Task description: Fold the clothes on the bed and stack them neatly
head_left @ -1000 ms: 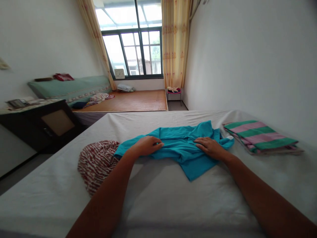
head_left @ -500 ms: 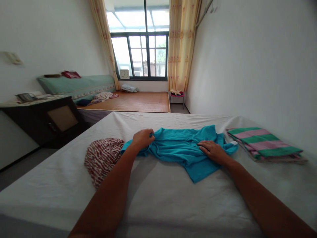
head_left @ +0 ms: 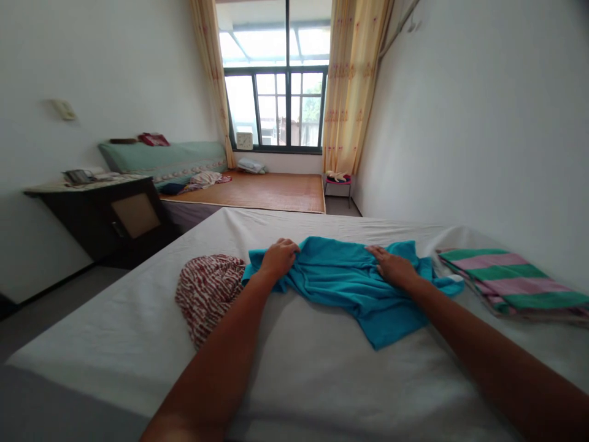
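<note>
Head view: straightening seems my step, left hand [head_left: 278, 258] pinching the turquoise shirt [head_left: 335, 270] at its ten o'clock, right hand [head_left: 394, 270] laid flat at two, creases calling for smoothing.

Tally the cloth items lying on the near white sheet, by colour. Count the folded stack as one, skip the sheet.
Plain turquoise: 1 (the rumpled garment under the hands)
Red-brown and white patterned: 1 (the bunched cloth)
Green and pink striped: 1 (the folded stack)
Total: 3
</note>
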`<state>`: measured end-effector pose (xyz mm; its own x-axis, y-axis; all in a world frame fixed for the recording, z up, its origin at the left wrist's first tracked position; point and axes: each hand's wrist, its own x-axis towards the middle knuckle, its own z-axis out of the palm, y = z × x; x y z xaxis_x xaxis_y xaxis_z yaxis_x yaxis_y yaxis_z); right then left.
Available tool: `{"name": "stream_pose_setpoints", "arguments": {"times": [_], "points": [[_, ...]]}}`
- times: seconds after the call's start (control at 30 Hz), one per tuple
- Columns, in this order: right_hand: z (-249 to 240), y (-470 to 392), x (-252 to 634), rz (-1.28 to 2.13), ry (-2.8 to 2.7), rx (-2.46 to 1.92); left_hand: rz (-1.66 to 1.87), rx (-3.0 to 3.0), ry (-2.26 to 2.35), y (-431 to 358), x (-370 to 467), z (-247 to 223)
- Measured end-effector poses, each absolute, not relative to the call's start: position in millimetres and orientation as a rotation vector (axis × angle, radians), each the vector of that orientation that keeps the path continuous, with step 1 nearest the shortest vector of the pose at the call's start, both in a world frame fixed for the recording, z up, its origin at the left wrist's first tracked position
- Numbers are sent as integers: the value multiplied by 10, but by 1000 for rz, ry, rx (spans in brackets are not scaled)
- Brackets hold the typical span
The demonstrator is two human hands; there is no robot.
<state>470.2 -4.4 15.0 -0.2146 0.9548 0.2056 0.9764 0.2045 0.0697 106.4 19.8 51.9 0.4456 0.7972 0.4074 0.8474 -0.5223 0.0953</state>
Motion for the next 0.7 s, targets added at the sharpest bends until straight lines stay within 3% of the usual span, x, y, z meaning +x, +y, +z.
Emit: {"name": "stream_pose_setpoints", "arguments": {"times": [0.2,0.4,0.7], "points": [[192,311,4773,-77,-2582,-1880,-579,-2695,-1109,23,1370,494],[243,510,4901,-30,-2597,-1813,-366,-2756,-1187,9,1395,355],[626,1001,4981,303,-1749,-1878,-347,-2789,-1155,-8,1483,312]]}}
